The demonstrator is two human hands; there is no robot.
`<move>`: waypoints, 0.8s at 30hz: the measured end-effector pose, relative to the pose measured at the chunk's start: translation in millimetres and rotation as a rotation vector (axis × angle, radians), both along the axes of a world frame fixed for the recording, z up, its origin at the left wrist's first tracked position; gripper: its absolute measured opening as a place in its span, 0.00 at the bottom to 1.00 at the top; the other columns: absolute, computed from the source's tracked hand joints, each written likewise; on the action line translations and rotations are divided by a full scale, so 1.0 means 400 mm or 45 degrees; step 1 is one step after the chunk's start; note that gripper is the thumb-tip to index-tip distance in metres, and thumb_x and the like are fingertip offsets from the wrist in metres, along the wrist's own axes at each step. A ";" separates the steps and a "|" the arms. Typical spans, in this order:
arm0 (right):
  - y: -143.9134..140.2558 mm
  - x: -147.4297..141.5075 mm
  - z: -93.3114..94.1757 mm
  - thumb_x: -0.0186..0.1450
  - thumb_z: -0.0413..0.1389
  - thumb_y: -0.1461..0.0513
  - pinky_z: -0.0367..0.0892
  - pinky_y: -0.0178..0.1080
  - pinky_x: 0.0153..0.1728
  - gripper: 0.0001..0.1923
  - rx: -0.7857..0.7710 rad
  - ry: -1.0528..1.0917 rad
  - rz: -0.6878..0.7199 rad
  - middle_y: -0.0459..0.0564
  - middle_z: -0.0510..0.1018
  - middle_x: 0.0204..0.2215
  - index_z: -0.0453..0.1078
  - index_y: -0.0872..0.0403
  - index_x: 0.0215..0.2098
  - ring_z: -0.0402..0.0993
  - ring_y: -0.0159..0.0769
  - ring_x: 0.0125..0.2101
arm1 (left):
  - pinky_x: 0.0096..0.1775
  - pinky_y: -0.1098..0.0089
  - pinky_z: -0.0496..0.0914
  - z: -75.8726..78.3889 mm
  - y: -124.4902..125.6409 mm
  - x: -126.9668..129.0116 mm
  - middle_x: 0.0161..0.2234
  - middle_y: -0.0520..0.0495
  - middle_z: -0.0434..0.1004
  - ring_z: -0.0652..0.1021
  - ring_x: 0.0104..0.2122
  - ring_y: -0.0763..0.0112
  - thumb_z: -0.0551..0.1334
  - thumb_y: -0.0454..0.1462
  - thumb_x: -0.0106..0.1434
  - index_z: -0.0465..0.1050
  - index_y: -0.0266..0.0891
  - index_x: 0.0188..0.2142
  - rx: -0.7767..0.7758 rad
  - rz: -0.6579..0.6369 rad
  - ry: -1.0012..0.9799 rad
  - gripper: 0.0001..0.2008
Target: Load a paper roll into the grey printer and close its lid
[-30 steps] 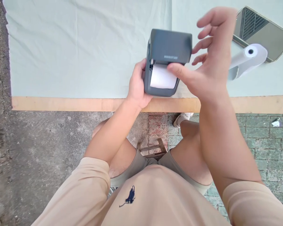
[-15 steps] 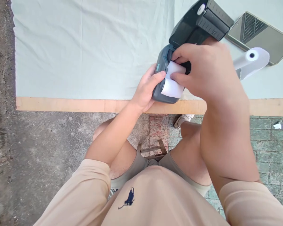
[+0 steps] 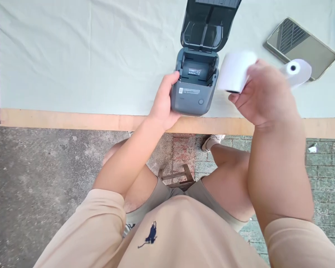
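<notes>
A dark grey label printer (image 3: 192, 98) with its lid (image 3: 205, 28) tipped back is held near the table's front edge. My left hand (image 3: 166, 100) grips its left side, thumb at the upper edge. The paper bay is bare, with a small printed sticker on its floor. To the right of the printer, my right hand (image 3: 264, 93) holds a white paper roll (image 3: 236, 69) by its right end, apart from the printer. Both the roll and the fingers are slightly blurred.
A second white paper roll (image 3: 303, 70) with a loose end lies behind my right hand. Beyond it rests a phone (image 3: 309, 46). A pale cloth (image 3: 72, 56) covers the table, whose wooden front edge (image 3: 86, 121) shows. Below are a small wooden stool (image 3: 178, 178) and my legs.
My right hand has lifted the paper roll out of the printer and moved it right. The printer has turned more upright toward me, its lid still raised, in my left hand.
</notes>
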State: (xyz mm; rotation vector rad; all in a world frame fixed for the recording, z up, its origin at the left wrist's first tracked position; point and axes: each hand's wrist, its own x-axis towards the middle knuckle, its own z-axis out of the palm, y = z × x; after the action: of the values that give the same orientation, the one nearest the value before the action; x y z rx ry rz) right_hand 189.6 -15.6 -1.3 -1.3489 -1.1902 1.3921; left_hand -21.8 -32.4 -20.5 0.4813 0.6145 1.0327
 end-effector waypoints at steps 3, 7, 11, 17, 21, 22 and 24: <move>-0.023 0.000 -0.034 0.52 0.59 0.61 0.61 0.38 0.22 0.15 0.204 -0.148 -0.059 0.45 0.69 0.27 0.65 0.45 0.39 0.65 0.33 0.26 | 0.42 0.69 0.76 -0.001 0.000 0.004 0.27 0.49 0.75 0.79 0.41 0.64 0.52 0.47 0.64 0.72 0.38 0.37 0.037 0.000 0.021 0.16; -0.040 -0.010 -0.030 0.52 0.55 0.67 0.66 0.38 0.29 0.14 0.525 -0.391 -0.193 0.46 0.71 0.34 0.65 0.46 0.36 0.66 0.33 0.32 | 0.43 0.70 0.75 -0.004 0.001 0.006 0.25 0.50 0.74 0.79 0.41 0.65 0.54 0.47 0.63 0.72 0.39 0.35 0.068 0.009 0.026 0.15; -0.038 -0.019 -0.026 0.48 0.53 0.69 0.68 0.41 0.37 0.15 0.663 -0.738 -0.177 0.45 0.72 0.34 0.64 0.48 0.33 0.69 0.35 0.35 | 0.44 0.70 0.74 -0.003 0.002 0.007 0.26 0.49 0.74 0.78 0.43 0.64 0.54 0.47 0.62 0.70 0.39 0.32 0.061 -0.001 0.024 0.15; -0.096 0.017 0.006 0.54 0.56 0.67 0.63 0.50 0.49 0.26 0.834 -1.037 -0.244 0.47 0.71 0.44 0.60 0.45 0.50 0.69 0.42 0.47 | 0.44 0.69 0.74 -0.011 0.008 0.007 0.31 0.47 0.76 0.76 0.48 0.62 0.54 0.47 0.62 0.72 0.39 0.35 0.052 0.002 0.024 0.15; -0.115 0.094 0.014 0.58 0.59 0.63 0.57 0.53 0.53 0.19 1.040 -1.235 -0.695 0.48 0.62 0.43 0.60 0.44 0.46 0.63 0.47 0.51 | 0.44 0.69 0.74 -0.013 0.008 0.008 0.33 0.47 0.77 0.76 0.48 0.63 0.52 0.47 0.64 0.73 0.38 0.38 0.070 0.015 0.048 0.17; -0.110 0.111 0.008 0.57 0.61 0.62 0.58 0.53 0.51 0.21 0.997 -1.223 -0.688 0.49 0.62 0.42 0.59 0.44 0.46 0.63 0.47 0.50 | 0.44 0.69 0.74 -0.012 0.008 0.009 0.32 0.47 0.77 0.76 0.48 0.63 0.51 0.47 0.65 0.73 0.38 0.38 0.055 0.023 0.063 0.17; -0.092 0.133 -0.012 0.54 0.62 0.63 0.62 0.50 0.45 0.25 0.793 -1.111 -0.621 0.49 0.63 0.39 0.56 0.45 0.46 0.67 0.45 0.43 | 0.44 0.70 0.74 -0.009 0.007 0.010 0.32 0.47 0.77 0.77 0.47 0.64 0.52 0.48 0.65 0.73 0.39 0.37 0.020 0.036 0.094 0.17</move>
State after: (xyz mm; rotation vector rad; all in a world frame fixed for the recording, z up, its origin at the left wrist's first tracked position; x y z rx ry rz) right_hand 242.9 -52.5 -6.0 -1.6444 -1.5079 0.0102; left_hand -17.8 -29.7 -24.1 0.5279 0.6812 1.0504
